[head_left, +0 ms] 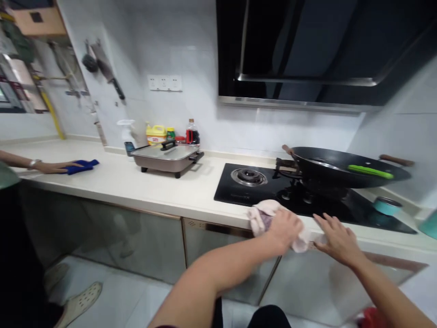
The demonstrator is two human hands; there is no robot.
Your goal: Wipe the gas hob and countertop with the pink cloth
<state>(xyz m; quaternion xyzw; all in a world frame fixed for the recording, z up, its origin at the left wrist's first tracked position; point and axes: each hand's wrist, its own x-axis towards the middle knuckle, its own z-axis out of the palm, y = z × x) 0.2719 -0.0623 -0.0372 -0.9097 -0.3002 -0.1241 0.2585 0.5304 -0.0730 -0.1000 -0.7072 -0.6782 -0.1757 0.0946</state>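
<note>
My left hand (pixel 284 228) is closed on a pale pinkish cloth (pixel 261 216) with a greyish patch, bunched over the counter's front edge. Just right of it, my right hand (pixel 337 237) rests on the edge with its fingers stretched out and nothing in them. Beyond both hands lies the black glass gas stove (pixel 235 198), its left burner (pixel 249 176) uncovered. On the right burner sits a large black wok (pixel 327 171) with wooden handles, and a bright green utensil (pixel 370 171) lies across it. A small teal bowl (pixel 387 206) stands at the stove's right front.
A lidded electric pan (pixel 164 159) stands left of the stove, before a spray bottle (pixel 128 139), a yellow jug (pixel 156 135) and a dark sauce bottle (pixel 192 134). At far left, another person's hand (pixel 51 167) presses a blue cloth (pixel 82 166) on the counter. The range hood (pixel 300 102) hangs overhead.
</note>
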